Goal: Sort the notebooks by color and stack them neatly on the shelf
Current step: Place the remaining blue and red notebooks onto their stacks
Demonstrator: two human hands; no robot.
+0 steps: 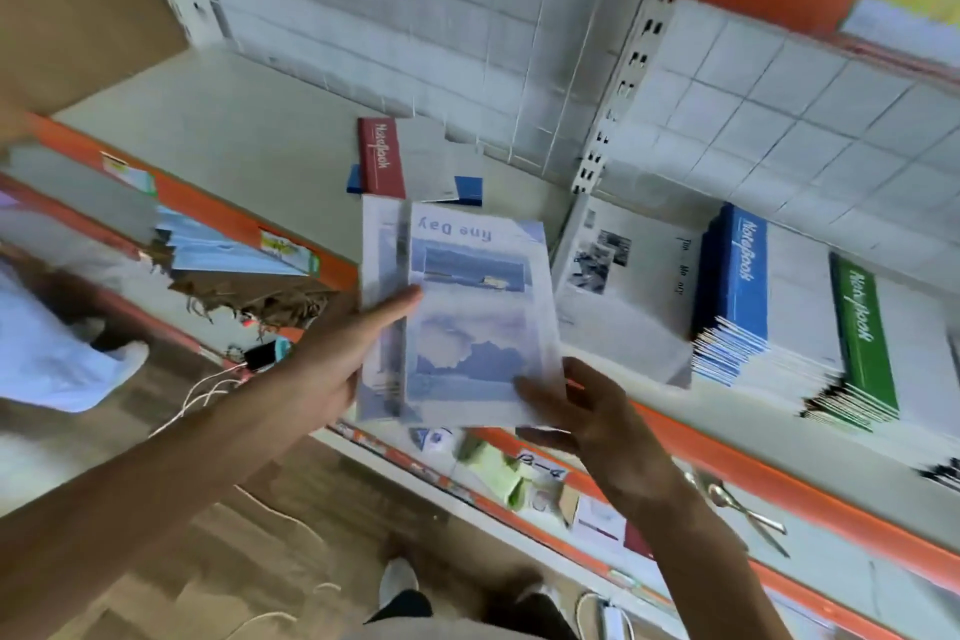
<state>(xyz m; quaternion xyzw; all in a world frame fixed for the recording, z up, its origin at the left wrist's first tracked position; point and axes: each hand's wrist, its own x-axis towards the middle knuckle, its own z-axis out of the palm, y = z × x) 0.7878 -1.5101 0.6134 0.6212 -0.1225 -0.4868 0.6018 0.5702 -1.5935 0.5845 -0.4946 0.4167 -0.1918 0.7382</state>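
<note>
I hold a small stack of pale blue "fine Day" notebooks (467,317) over the front edge of the shelf (244,146). My left hand (337,359) grips the stack's left side, thumb lying across the cover. My right hand (576,411) holds its lower right corner, thumb on top. On the shelf behind lie a red notebook (382,156) and a few blue ones (467,190) in a loose heap. To the right sit a white photo-cover stack (623,291), a blue stack (737,286) and a green stack (867,338).
An orange rail (779,489) edges the shelf. A lower shelf holds paper tags and scissors (743,509). Another shelf at left carries light blue notebooks (234,250). Cables and a phone (260,353) lie on the wooden floor; another person stands at left.
</note>
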